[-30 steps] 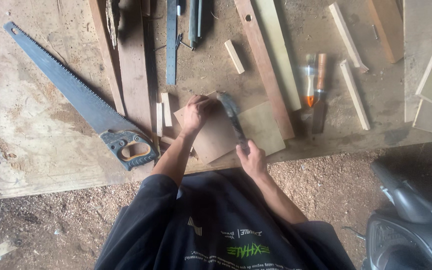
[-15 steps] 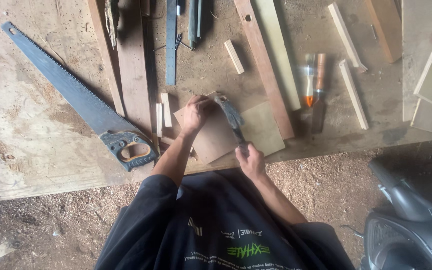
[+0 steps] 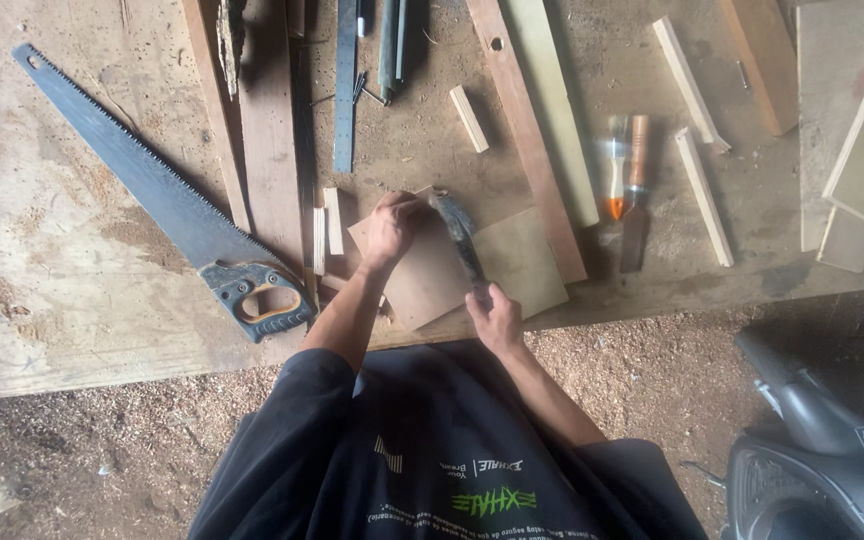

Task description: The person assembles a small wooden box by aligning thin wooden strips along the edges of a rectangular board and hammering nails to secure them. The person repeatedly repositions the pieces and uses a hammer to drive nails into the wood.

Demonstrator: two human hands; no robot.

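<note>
The step in hand looks like hammering on a thin brown square plywood panel (image 3: 432, 270) that lies flat on the dusty wooden workbench (image 3: 82, 250), just right of the blue-bladed handsaw with a black and orange handle (image 3: 167, 205). The left hand (image 3: 390, 228) presses down on the panel's far corner, fingers curled; whether it pinches a nail I cannot tell. The right hand (image 3: 497, 312) is wrapped around the grip of a dark metal hammer (image 3: 460, 240), its head beside the left fingers. The next blow calls for care around those fingers. The panel looks smooth, flat and light.
</note>
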